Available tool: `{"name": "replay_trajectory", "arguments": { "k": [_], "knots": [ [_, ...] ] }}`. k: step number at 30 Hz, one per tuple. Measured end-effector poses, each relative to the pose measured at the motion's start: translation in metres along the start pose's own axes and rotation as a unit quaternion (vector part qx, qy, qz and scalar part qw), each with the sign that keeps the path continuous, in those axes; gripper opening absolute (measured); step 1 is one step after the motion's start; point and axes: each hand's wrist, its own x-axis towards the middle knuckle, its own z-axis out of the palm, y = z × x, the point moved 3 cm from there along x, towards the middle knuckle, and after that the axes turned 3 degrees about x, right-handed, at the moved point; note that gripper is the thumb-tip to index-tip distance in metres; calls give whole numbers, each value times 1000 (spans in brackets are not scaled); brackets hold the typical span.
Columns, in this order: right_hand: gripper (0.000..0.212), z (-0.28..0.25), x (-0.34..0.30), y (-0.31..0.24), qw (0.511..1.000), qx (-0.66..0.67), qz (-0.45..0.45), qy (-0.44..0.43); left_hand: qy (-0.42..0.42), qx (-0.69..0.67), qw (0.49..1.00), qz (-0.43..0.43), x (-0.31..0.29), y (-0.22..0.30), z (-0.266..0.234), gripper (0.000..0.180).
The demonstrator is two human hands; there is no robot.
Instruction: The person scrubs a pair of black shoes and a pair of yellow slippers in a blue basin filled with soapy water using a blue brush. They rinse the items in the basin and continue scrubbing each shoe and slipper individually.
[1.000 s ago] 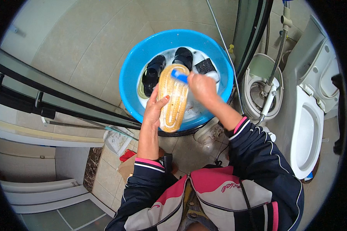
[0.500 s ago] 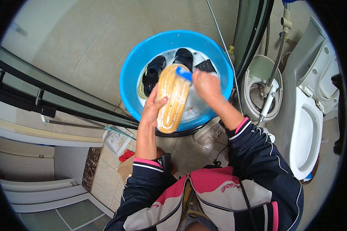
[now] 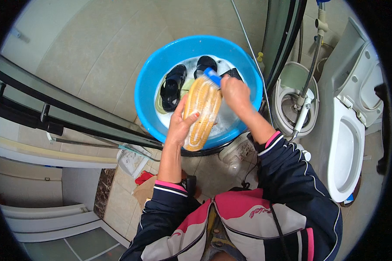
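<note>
A shoe with a yellowish ribbed sole (image 3: 203,114) is held sole up, tilted, over the near side of a large blue basin (image 3: 144,93). My left hand (image 3: 180,126) grips its left edge, thumb on the sole. White suds streak the sole's grooves. In my right hand (image 3: 236,95) is a blue scrubbing brush (image 3: 212,77), its bristles against the far end of the sole. Foamy water fills the basin's bottom. Black strappy sandals (image 3: 173,89) lie in it, along with a dark textured piece (image 3: 234,74) partly behind my right hand. The shoe's upper is hidden.
A thin metal pole (image 3: 248,43) leans over the basin's right side. Farther right stand a pale bucket (image 3: 285,93) with a shower head (image 3: 304,114) across it and a white toilet (image 3: 346,152). A dustpan (image 3: 133,160) lies at left; a dark-framed glass door (image 3: 26,85) runs beside the basin.
The shoe and my left hand have shifted slightly to the right. The brush has moved a little up and to the right, at the sole's far end.
</note>
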Motion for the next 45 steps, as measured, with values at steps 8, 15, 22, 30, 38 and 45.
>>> {"name": "replay_trajectory", "arguments": {
  "k": [8, 15, 22, 30, 38, 45],
  "knots": [
    [17, 4, -29, -41, 993, 35, -74, -85, 26, 88, 995, -38, 5, -14, -4, 72],
    [44, -3, -17, -36, 994, 100, 43, -32, 43, 135, 990, 0, 6, -2, 3, 72],
    [41, 2, 0, -4, 997, 50, 39, 35, 26, 180, 982, 45, 5, -1, 7, 74],
    [41, 10, -17, -30, 998, 65, 11, -24, 58, 174, 983, 11, 6, 3, 2, 70],
    [53, -29, 10, 70, 960, 155, 235, 8, 76, 188, 978, 48, 14, 10, 8, 72],
    [58, -56, 6, 82, 955, 206, 212, -41, -132, 508, 850, 48, 42, 9, 12, 74]
  ]
}}
